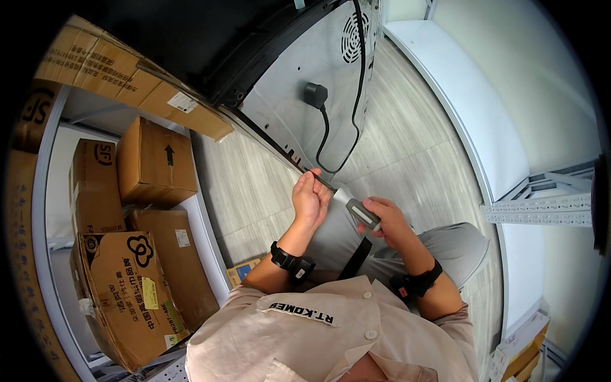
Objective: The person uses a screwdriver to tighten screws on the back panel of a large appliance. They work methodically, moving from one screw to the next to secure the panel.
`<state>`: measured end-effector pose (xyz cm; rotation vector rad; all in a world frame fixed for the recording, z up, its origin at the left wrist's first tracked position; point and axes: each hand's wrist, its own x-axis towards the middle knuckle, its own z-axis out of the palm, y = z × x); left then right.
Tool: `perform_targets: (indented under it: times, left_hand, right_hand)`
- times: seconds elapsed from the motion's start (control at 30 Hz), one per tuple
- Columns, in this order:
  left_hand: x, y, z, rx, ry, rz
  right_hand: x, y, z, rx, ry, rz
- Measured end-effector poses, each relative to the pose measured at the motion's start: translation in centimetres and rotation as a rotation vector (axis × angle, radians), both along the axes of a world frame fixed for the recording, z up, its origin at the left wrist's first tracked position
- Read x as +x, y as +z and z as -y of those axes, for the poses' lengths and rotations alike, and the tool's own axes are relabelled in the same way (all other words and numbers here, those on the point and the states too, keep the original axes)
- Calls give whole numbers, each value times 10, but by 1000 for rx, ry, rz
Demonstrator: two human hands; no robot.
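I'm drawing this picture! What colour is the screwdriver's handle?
The screwdriver's handle is grey and white, best seen in the head view.

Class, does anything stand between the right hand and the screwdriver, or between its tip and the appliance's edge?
Nothing visible separates the right hand and screwdriver: the hand grips it. The left hand at the shaft's far end makes contact with the appliance hard to judge. No other obstacle shows; the black cord loops beside the shaft.

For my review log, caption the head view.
Right hand grips a screwdriver, left hand at its shaft, beside a pale vented panel.
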<state>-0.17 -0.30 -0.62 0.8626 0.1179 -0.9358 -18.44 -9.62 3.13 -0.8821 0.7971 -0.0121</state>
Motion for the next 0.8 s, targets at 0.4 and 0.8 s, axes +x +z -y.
perform_targets:
  times: [0.4,0.8]
  left_hand:
    - [8,-5,0,-94,57,-157]
    - [16,-5,4,-150,22,-254]
  right_hand:
    - [-1,-17,-6,-624,-212,140]
    - [1,3,-8,-1058,-258,99]
